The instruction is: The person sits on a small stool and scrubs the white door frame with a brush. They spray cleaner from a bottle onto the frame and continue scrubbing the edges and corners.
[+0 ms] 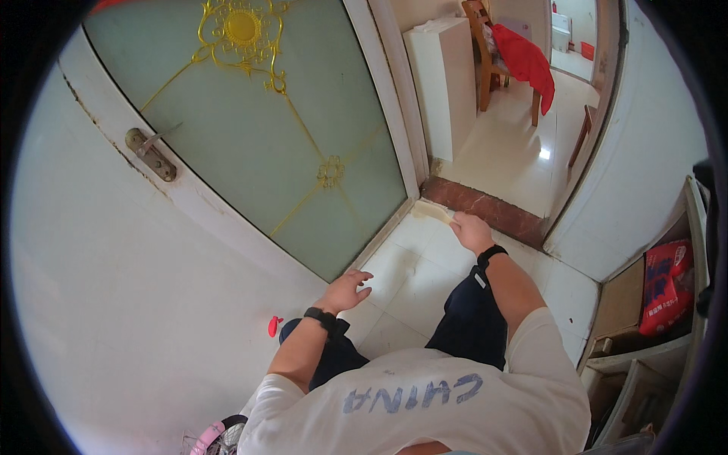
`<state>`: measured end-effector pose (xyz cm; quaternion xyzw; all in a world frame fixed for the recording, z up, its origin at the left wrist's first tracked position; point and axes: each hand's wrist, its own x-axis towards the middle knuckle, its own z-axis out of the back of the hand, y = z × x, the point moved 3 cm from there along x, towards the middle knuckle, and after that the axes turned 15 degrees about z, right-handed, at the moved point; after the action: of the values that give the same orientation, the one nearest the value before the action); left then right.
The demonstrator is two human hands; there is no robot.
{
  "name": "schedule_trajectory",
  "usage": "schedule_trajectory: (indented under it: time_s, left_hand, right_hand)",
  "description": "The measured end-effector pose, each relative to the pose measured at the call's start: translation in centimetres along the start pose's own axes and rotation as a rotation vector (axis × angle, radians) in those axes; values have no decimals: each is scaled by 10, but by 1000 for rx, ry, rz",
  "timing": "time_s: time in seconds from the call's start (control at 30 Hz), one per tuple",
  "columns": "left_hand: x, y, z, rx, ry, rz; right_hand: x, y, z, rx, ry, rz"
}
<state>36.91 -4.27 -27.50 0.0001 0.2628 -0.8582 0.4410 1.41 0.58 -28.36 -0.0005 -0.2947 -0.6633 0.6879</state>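
Note:
My right hand (473, 232) is closed around the handle of a pale, long-headed brush (433, 212). The brush head lies low at the foot of the door frame, beside a dark red marble threshold (483, 207). Its bristles cannot be made out. My left hand (343, 292) holds nothing, its fingers apart, close to the lower corner of the frosted glass door (296, 170). White floor tiles (392, 273) lie below both hands. Each wrist wears a black band.
A metal door handle (151, 153) is at the left. Beyond the threshold stand a white cabinet (435, 85) and a wooden chair with a red cloth (520, 62). Shelves at the right hold a red package (665, 290). A red hook (274, 326) and a pink-guarded wheel (209, 437) are at lower left.

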Motion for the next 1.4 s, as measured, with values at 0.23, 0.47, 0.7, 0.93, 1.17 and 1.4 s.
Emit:
schedule_trajectory:
  time_s: [0.23,0.47,0.7,0.93,1.17,1.4]
  left_hand:
    - [-16,7,-6,-12,-25,3]
    - [-29,19,-5,-17,-119,21]
    - [-47,26,-9,51,-133,43]
    - [-66,29,-4,-26,-111,76]
    - [-78,28,-9,-49,-85,102]
    - [-59,22,-18,-39,-35,47]
  right_hand:
    - [-2,2,-9,-25,4,50]
    - [12,14,-7,0,41,84]
    - [19,31,-17,-30,28,182]
    - [26,59,-20,24,71,167]
    - [21,67,-19,16,61,180]
    - [13,52,-16,-17,14,180]
